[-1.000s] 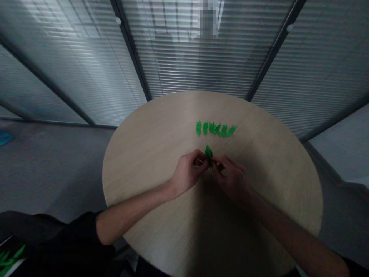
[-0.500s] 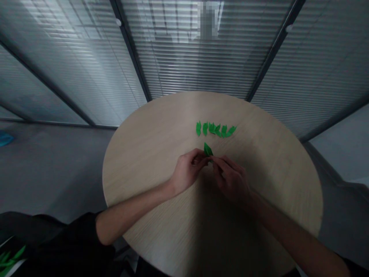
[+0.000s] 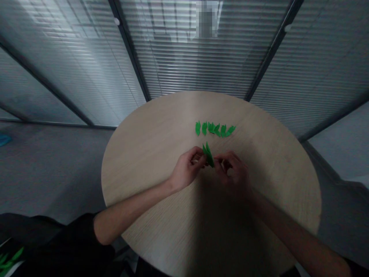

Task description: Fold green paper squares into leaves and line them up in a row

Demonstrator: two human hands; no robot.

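Note:
Over the middle of a round light-wood table [image 3: 161, 127], my left hand [image 3: 187, 169] and my right hand [image 3: 233, 173] meet around a small folded green paper piece [image 3: 208, 154]. Both hands pinch it, fingers curled, the left from its left side and the right from its right. The piece stands up narrow and pointed between the fingertips. Just beyond it, a row of several similar green folded pieces [image 3: 215, 129] lies on the tabletop.
Glass walls with horizontal blinds [image 3: 184, 50] stand behind the table. Grey floor surrounds it. More green paper strips [image 3: 7, 259] show at the bottom left corner, beside my dark sleeve [image 3: 57, 246].
The green piece has been turned and now looks longer and narrower between my fingers. My right hand's fingers have lifted and shifted slightly right. The row of pieces has not moved.

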